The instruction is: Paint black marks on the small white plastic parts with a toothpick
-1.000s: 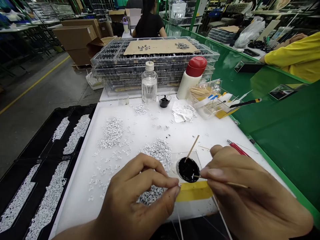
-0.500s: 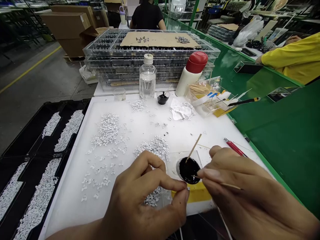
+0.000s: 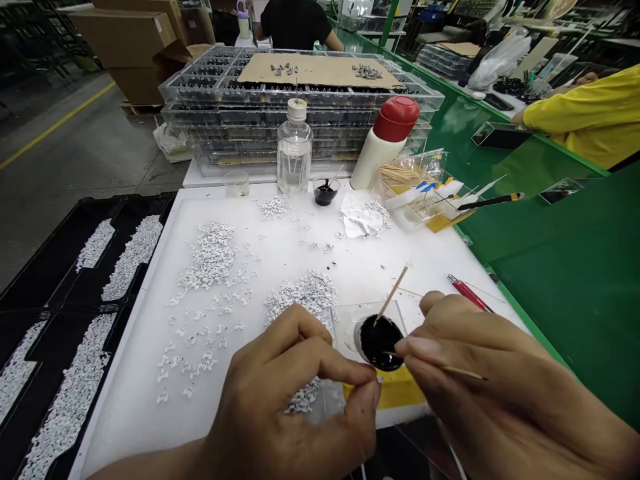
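My right hand (image 3: 480,367) is closed around a thin wooden toothpick (image 3: 463,372), its tip over the near side of a small cup of black paint (image 3: 384,343). A second wooden stick (image 3: 393,293) leans in that cup. Just in front of the cup, my left hand (image 3: 305,393) pinches thumb and forefinger together. A tiny pale piece (image 3: 379,379) shows at those fingertips, mostly hidden by them. Partly behind the left hand lies a pile of small white plastic parts (image 3: 305,293). Under the cup are a clear plate and a yellow block (image 3: 400,390).
More white parts (image 3: 213,250) lie scattered leftward on the white table. Black trays (image 3: 65,287) of parts stand at the left. At the back are a clear bottle (image 3: 295,157), a red-capped flask (image 3: 385,143) and stacked clear trays (image 3: 225,120). A red pen (image 3: 470,293) lies right.
The view has shifted slightly, so the background sits a little higher and the trays a little further left. Both hands keep nearly the same pose by the cup.
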Motion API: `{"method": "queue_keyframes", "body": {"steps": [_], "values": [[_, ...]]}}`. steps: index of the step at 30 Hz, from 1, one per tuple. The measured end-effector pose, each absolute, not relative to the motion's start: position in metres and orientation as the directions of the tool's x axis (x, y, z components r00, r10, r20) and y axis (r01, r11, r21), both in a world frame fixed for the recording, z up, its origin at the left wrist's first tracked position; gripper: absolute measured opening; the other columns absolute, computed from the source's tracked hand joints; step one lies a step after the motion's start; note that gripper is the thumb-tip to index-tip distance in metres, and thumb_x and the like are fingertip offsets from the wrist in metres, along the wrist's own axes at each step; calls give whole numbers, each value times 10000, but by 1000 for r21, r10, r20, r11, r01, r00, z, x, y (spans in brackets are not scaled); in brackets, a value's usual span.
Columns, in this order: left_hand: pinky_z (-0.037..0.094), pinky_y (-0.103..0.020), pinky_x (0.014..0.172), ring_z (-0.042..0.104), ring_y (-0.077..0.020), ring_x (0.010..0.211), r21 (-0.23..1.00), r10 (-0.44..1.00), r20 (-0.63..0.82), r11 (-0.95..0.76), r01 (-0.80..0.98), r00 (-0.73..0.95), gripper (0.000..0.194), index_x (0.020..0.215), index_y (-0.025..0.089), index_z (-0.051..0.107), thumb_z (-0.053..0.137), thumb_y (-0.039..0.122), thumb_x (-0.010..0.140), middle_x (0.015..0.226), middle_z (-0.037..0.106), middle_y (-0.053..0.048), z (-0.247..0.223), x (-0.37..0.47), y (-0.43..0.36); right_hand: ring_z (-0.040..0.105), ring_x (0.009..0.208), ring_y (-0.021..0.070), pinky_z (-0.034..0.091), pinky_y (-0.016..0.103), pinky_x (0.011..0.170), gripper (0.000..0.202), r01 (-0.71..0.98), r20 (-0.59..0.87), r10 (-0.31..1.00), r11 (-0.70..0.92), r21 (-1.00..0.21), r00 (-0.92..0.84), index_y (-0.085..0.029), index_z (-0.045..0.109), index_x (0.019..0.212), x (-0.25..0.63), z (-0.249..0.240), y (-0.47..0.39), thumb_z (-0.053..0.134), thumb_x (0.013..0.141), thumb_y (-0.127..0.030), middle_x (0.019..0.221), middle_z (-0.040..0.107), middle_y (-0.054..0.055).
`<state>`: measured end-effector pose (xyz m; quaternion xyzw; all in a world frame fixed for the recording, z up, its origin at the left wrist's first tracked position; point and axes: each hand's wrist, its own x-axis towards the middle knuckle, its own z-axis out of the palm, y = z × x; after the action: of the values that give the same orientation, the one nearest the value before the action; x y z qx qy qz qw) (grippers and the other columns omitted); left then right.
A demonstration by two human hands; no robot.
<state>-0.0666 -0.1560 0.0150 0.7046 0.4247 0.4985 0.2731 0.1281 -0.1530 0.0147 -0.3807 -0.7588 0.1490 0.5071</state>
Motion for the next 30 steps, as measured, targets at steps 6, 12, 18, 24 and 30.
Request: {"method": "queue_keyframes", "body": {"steps": [6, 12, 18, 24, 30], "values": [[518, -183, 513, 611, -86, 595, 816, 873, 465, -487, 311, 149, 119, 768, 153, 742, 708, 46, 806, 700, 611, 14, 14, -66, -156, 686, 876, 233, 636, 431, 713, 212, 455, 676, 724, 653, -606, -138, -246, 742, 1136, 132, 7, -159, 750, 946, -153, 956, 752, 56], [523, -179, 503, 631, -81, 569, 836, 881, 448, -474, 278, 153, 122, 758, 148, 740, 710, 40, 806, 695, 639, 9, 13, -67, -157, 653, 717, 185, 642, 409, 675, 372, 315, 633, 723, 690, -651, -277, -307, 721, 1285, 145, 6, -158, 646, 983, -103, 924, 757, 28], [531, -190, 501, 637, -90, 566, 836, 885, 437, -465, 292, 159, 128, 753, 155, 741, 714, 41, 803, 688, 646, 9, 16, -69, -156, 681, 792, 150, 643, 373, 746, 472, 240, 616, 685, 721, -650, -390, -212, 659, 1386, 148, 9, -157, 642, 960, -9, 1032, 741, 33], [527, -196, 490, 640, -95, 566, 844, 891, 426, -454, 285, 158, 136, 766, 166, 741, 720, 37, 803, 691, 646, 13, 17, -67, -155, 696, 762, 143, 645, 366, 716, 375, 265, 623, 682, 727, -633, -383, -180, 694, 1278, 142, 16, -152, 674, 943, -11, 997, 757, 28], [518, -177, 502, 631, -80, 566, 839, 884, 441, -468, 279, 155, 128, 757, 151, 747, 732, 28, 790, 684, 646, 17, 14, -66, -156, 715, 713, 182, 662, 405, 699, 326, 326, 634, 714, 699, -636, -295, -285, 740, 1173, 137, 23, -153, 798, 886, -143, 907, 777, 3]]}}
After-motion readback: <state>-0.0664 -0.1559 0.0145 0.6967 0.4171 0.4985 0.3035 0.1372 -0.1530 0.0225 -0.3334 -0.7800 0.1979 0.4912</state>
